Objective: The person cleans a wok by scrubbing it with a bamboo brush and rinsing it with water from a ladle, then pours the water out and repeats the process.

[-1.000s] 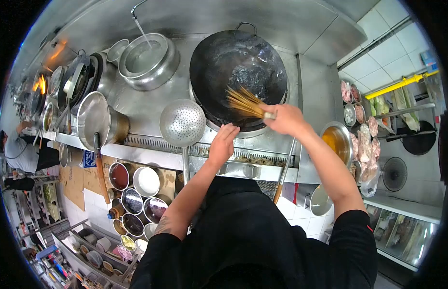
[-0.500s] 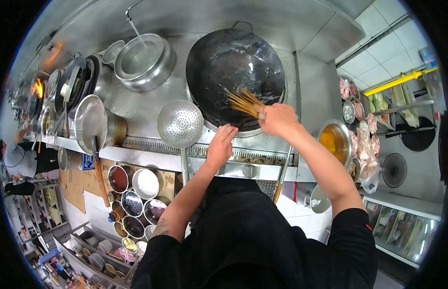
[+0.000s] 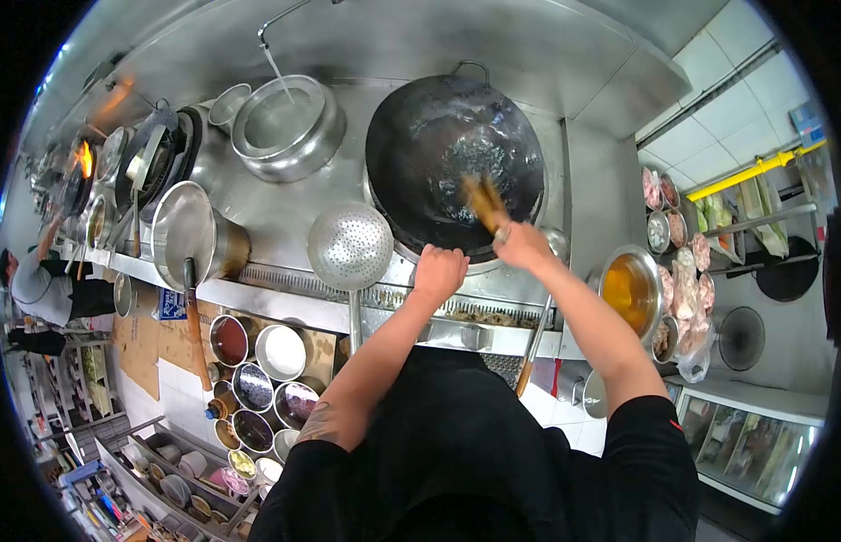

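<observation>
A bamboo wok brush (image 3: 483, 203), blurred by motion, is gripped in my right hand (image 3: 522, 246). Its bristles reach down into the big black wok (image 3: 407, 154), where water ripples and shines around them. My left hand (image 3: 441, 271) is closed at the wok's near rim; its fingers wrap the edge, and any handle there is hidden beneath them. A perforated strainer ladle (image 3: 351, 244) lies left of the wok, its handle pointing toward me. Right of my right hand, a ladle (image 3: 536, 330) with a wooden grip rests across the stove edge.
A tap runs into a metal pot (image 3: 289, 131) at back left. Nearer stands a deep pan (image 3: 184, 230) with a wooden handle. Several sauce containers (image 3: 280, 352) sit lower left. On the right are a bowl of yellow liquid (image 3: 630, 289) and raw meat (image 3: 687, 280). Another person (image 3: 46, 285) works far left.
My right hand and the brush have swept to the right and slightly down inside the wok. The fingers of my left hand have curled over the rim. The camera view has shifted slightly.
</observation>
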{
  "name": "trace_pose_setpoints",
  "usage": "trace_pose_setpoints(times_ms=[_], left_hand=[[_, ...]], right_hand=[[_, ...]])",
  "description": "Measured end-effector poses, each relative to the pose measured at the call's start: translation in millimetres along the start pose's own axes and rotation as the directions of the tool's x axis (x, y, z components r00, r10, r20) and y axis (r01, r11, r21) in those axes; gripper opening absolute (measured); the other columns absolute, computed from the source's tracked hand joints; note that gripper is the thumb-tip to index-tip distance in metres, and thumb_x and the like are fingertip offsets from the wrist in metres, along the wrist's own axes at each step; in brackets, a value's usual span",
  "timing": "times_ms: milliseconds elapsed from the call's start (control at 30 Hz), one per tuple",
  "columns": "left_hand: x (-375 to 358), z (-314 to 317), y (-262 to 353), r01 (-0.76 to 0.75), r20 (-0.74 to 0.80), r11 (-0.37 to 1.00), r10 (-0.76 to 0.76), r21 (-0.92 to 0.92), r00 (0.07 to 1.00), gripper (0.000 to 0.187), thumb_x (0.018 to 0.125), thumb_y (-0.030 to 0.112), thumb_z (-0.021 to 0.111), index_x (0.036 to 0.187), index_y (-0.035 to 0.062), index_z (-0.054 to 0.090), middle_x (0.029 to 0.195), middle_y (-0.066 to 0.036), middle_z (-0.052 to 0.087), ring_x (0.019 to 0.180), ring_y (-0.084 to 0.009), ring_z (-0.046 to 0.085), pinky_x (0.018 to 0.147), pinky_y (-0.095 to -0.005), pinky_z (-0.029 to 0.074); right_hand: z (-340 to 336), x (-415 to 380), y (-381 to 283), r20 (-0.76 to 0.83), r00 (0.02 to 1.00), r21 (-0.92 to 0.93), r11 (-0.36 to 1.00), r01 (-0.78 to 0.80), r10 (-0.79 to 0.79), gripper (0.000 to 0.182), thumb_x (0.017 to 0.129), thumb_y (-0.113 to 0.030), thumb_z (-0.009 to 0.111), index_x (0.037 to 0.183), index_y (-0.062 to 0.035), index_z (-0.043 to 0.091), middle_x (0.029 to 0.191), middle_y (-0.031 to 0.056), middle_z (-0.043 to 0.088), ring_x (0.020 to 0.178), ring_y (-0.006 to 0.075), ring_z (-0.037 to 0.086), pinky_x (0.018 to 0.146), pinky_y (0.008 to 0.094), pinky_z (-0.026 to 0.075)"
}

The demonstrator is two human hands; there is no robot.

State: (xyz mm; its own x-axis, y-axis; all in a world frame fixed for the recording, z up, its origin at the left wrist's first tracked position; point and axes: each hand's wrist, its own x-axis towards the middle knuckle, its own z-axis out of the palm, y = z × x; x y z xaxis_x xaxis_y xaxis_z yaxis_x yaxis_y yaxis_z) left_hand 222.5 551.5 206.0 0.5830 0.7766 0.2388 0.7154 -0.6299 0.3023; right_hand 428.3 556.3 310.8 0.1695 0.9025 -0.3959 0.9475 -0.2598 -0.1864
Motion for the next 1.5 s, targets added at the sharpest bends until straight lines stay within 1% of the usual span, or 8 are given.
trace_pose_setpoints(times_ms=[367,767,900,1000,1133,1300,1367,1500], left_hand=[[-5,-62,-58,-0.145,-0.043,0.973,0.139,-0.180,0.989,0.037,0.087,0.035,0.072,0.061,0.0083,0.066,0.059,-0.015,0.064,0.060,-0.0355,0.065,0.071,-0.0452,0.052],[-1,-72,-61,-0.123,0.078,0.971,0.141,-0.204,0.987,0.038,0.088,0.037,0.071,0.063,0.0088,0.070,0.061,-0.014,0.066,0.063,-0.0367,0.065,0.071,-0.0464,0.053],[0,-68,-63,-0.135,0.052,0.967,0.149,-0.216,0.987,0.037,0.088,0.037,0.071,0.064,0.0092,0.071,0.060,-0.014,0.066,0.061,-0.0365,0.065,0.070,-0.0458,0.054],[-3,-60,-61,-0.140,0.053,0.972,0.153,-0.189,0.987,0.037,0.087,0.038,0.072,0.063,0.0101,0.071,0.057,-0.014,0.064,0.057,-0.0359,0.064,0.066,-0.0467,0.054],[-3,-60,-44,-0.150,0.035,0.968,0.160,-0.200,0.987,0.037,0.089,0.038,0.071,0.064,0.0104,0.070,0.058,-0.013,0.065,0.057,-0.0360,0.065,0.065,-0.0462,0.054],[-6,-35,-15,-0.131,0.008,0.976,0.134,-0.176,0.991,0.035,0.090,0.034,0.071,0.065,0.0103,0.068,0.058,-0.013,0.065,0.054,-0.0340,0.065,0.062,-0.0448,0.053],[-2,-29,-1,-0.088,-0.035,0.980,0.083,-0.178,0.996,0.034,0.090,0.033,0.071,0.065,0.0106,0.067,0.059,-0.013,0.066,0.052,-0.0328,0.064,0.058,-0.0434,0.052],[0,-19,20,-0.040,-0.055,0.989,0.033,-0.139,0.998,0.034,0.091,0.032,0.071,0.064,0.0118,0.066,0.055,-0.012,0.064,0.050,-0.0308,0.065,0.055,-0.0423,0.052]], right_hand=[[-4,38,1,0.008,0.805,0.107,0.801,0.588,-0.593,0.061,0.094,-0.038,0.068,0.152,-0.0422,0.050,0.099,0.0177,0.074,0.095,0.0396,0.071,0.084,0.0484,0.056],[29,171,-1,-0.257,0.906,0.130,0.916,0.378,-0.337,0.063,0.094,-0.035,0.068,0.153,-0.0396,0.047,0.110,0.0214,0.070,0.097,0.0468,0.068,0.085,0.0510,0.055],[20,128,-15,-0.134,0.706,-0.028,0.715,0.698,-0.695,0.061,0.096,-0.035,0.064,0.154,-0.0378,0.046,0.097,0.0230,0.071,0.089,0.0458,0.070,0.081,0.0537,0.057],[27,185,-17,-0.470,0.875,0.143,0.968,0.208,-0.119,0.065,0.092,-0.037,0.067,0.153,-0.0388,0.046,0.089,0.0246,0.073,0.087,0.0475,0.071,0.079,0.0548,0.057],[38,125,-50,-0.215,0.855,0.125,0.854,0.504,-0.473,0.062,0.092,-0.039,0.065,0.152,-0.0343,0.049,0.094,0.0254,0.074,0.092,0.0468,0.072,0.081,0.0544,0.058],[42,157,-38,-0.303,0.952,0.150,0.983,0.101,-0.051,0.068,0.094,-0.040,0.063,0.158,-0.0381,0.040,0.094,0.0257,0.074,0.091,0.0446,0.072,0.084,0.0542,0.058],[31,109,-56,-0.191,0.844,0.179,0.828,0.531,-0.501,0.070,0.091,-0.042,0.066,0.157,-0.0380,0.042,0.091,0.0245,0.074,0.090,0.0437,0.073,0.084,0.0543,0.057],[19,167,-25,-0.369,0.929,0.301,0.947,0.113,0.007,0.061,0.092,-0.043,0.065,0.151,-0.0352,0.049,0.089,0.0233,0.074,0.090,0.0457,0.072,0.084,0.0546,0.057]])
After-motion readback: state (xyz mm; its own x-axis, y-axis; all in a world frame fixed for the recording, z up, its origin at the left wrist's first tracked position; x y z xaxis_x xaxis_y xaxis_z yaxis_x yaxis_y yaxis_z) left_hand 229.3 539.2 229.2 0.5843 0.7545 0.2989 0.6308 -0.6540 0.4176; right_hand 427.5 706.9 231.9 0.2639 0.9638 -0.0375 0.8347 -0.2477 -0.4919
